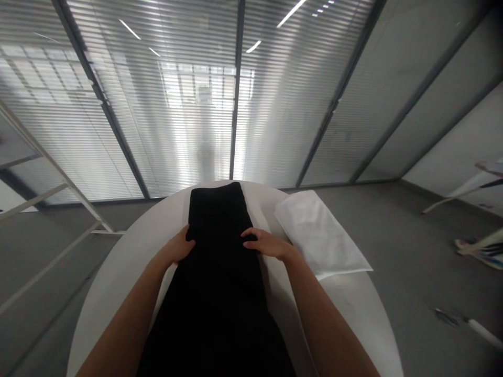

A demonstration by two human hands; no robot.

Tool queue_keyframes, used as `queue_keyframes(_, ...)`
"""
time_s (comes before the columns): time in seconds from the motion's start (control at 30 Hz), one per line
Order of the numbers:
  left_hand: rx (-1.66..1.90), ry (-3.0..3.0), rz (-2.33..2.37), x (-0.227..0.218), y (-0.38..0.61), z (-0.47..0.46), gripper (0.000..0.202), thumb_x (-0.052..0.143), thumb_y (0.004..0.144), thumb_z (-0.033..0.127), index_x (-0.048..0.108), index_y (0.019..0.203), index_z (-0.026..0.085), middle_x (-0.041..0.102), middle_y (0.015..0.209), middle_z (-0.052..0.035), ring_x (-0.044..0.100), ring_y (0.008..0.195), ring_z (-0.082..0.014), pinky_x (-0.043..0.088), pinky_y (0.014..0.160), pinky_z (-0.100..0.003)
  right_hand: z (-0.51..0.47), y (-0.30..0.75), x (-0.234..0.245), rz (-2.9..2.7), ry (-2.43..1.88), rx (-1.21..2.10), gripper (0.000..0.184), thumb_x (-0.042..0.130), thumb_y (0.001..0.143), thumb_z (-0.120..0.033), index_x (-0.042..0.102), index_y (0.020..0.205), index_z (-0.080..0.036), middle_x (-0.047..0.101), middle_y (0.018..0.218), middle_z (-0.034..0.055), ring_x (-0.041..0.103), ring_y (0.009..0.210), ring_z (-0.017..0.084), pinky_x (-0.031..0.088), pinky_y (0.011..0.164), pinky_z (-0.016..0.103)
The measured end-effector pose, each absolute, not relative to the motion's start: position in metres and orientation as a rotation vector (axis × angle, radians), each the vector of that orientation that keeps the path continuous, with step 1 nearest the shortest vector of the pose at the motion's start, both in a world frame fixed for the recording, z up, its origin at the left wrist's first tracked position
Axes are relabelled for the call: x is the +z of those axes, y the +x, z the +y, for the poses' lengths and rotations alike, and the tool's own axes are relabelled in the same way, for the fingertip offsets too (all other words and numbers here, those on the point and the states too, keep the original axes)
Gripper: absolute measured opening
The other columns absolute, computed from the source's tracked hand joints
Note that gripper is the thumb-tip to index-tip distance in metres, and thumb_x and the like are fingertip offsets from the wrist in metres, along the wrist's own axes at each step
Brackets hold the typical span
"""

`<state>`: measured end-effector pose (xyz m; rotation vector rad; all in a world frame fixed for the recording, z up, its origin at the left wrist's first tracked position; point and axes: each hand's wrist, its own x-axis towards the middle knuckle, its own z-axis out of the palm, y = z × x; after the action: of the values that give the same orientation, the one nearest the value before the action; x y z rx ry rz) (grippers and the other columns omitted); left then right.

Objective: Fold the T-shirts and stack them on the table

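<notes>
A long black garment [218, 272] lies lengthwise down the middle of a round white table [118, 283]. My left hand [178, 248] rests on its left edge, fingers curled over the cloth. My right hand [267, 243] lies on its right edge, fingers stretched flat and pointing left onto the fabric. Both hands sit about midway along the garment, one on each side.
A folded white cloth [320, 235] lies on the table to the right of the garment. A white metal frame [55, 193] stands at the left. Glass walls with blinds [236, 94] rise behind the table. Grey floor surrounds it, with small objects [471, 327] at the right.
</notes>
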<state>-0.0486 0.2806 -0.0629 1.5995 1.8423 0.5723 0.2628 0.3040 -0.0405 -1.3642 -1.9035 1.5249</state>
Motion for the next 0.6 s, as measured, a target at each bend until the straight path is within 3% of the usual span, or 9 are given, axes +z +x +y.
queue_keyframes(0.13,0.787,1.493,1.629,-0.068,-0.041,0.290,0.063,0.051,0.079,0.018,0.044,0.142,0.018,0.067,0.122,-0.0078,0.067,0.103,-0.0231,0.053,0.091,-0.035,0.309,0.261,-0.045,-1.955,-1.283,1.349,0.035,0.061,0.079,-0.026,0.067,0.113,-0.021,0.061,0.078,0.0000,0.052,0.062,0.011,0.043,0.061,0.025)
queue_keyframes(0.27,1.055,1.542,1.743,-0.076,-0.033,0.301,0.068,0.053,0.084,0.021,0.033,0.149,0.020,0.049,0.145,-0.0053,0.045,0.134,-0.0213,0.037,0.112,-0.035,0.322,0.253,-0.064,-1.669,-1.466,0.952,0.033,0.057,0.078,-0.023,0.068,0.109,-0.018,0.067,0.092,0.0035,0.059,0.083,0.016,0.045,0.080,0.030)
queue_keyframes(0.4,1.156,1.694,1.881,-0.080,-0.028,0.305,0.070,0.051,0.089,0.029,0.023,0.153,0.026,0.038,0.153,0.0000,0.035,0.140,-0.0186,0.030,0.116,-0.033,0.333,0.251,-0.079,-1.506,-1.631,0.732,0.032,0.054,0.080,-0.026,0.066,0.108,-0.016,0.067,0.102,0.0057,0.059,0.093,0.018,0.043,0.089,0.032)
queue_keyframes(0.6,0.665,1.745,1.996,-0.079,-0.034,0.305,0.068,0.051,0.087,0.030,0.031,0.151,0.019,0.053,0.141,-0.0086,0.052,0.128,-0.0252,0.040,0.108,-0.036,0.321,0.257,-0.062,-1.696,-1.586,1.045,0.049,0.062,0.078,-0.024,0.059,0.126,-0.022,0.066,0.108,0.0070,0.061,0.089,0.019,0.048,0.082,0.033)
